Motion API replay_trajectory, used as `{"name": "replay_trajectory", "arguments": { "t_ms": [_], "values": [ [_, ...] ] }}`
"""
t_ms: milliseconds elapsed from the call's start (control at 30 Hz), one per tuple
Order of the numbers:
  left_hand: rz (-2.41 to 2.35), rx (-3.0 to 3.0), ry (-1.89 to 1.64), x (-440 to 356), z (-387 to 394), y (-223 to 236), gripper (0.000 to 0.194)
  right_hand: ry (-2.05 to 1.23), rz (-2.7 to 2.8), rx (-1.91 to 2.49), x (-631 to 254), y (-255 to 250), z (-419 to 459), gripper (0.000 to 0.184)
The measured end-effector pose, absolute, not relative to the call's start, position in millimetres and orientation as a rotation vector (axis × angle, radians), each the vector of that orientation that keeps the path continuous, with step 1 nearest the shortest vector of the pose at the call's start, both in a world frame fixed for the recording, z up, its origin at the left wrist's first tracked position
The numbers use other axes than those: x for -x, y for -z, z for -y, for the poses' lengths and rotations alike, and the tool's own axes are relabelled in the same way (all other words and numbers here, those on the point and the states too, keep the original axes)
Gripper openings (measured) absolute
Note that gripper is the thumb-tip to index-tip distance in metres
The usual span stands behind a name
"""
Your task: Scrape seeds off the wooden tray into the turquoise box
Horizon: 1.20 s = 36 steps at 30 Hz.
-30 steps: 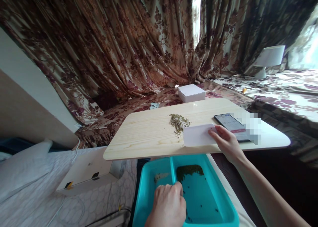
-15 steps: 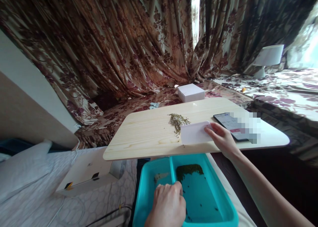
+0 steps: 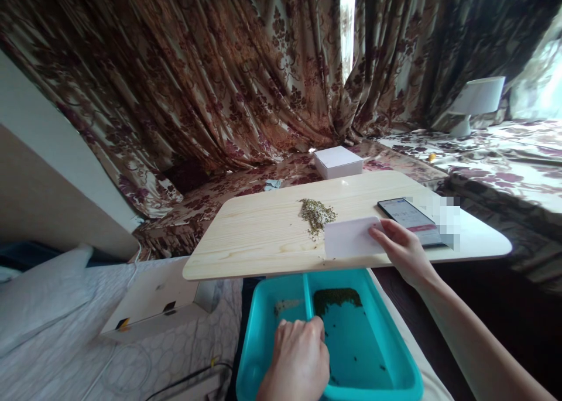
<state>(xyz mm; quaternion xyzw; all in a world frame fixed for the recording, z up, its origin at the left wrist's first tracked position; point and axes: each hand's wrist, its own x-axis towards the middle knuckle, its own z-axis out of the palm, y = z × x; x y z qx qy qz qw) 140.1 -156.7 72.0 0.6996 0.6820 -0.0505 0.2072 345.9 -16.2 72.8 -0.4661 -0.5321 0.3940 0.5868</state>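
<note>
My right hand (image 3: 404, 250) pinches a white card (image 3: 351, 239) by its right end. The card's lower edge meets the wooden tabletop (image 3: 250, 231), just below and to the right of a loose pile of small green and pale grains (image 3: 317, 215). Below the table's near edge is a turquoise two-compartment bin (image 3: 373, 331). My left hand (image 3: 298, 354) is closed over its divider, fingertips hidden from me. Dark green grains (image 3: 337, 300) are heaped at the far end of the right compartment, with a few scattered nearer. Some pale grains (image 3: 287, 306) lie in the left compartment.
A phone (image 3: 410, 220) lies on the table's right side, partly pixelated. Behind the table sits a white box (image 3: 338, 162). A white carton (image 3: 151, 301) rests on the bed at left, with cables near it. A lamp (image 3: 478, 99) stands far right, beside patterned curtains (image 3: 263, 67).
The white card and my right hand have shifted slightly to the right, a little away from the pile. My left hand stays over the bin's divider.
</note>
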Motion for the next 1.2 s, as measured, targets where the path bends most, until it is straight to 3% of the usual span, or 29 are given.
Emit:
{"name": "replay_trajectory", "arguments": {
  "t_ms": [367, 933, 1200],
  "values": [
    [-1.853, -2.060, 0.119, -138, 157, -65, 0.028, -0.842, 1.147, 1.137, -353, -56, 19, 0.029],
    [-1.847, -2.075, 0.131, -141, 155, -71, 0.030, -1.047, 1.165, 1.071, -341, -59, 36, 0.033],
    [-1.756, -2.133, 0.213, -159, 146, -84, 0.031, -0.864, 1.132, 1.182, -345, -56, 39, 0.031]
  ]
}}
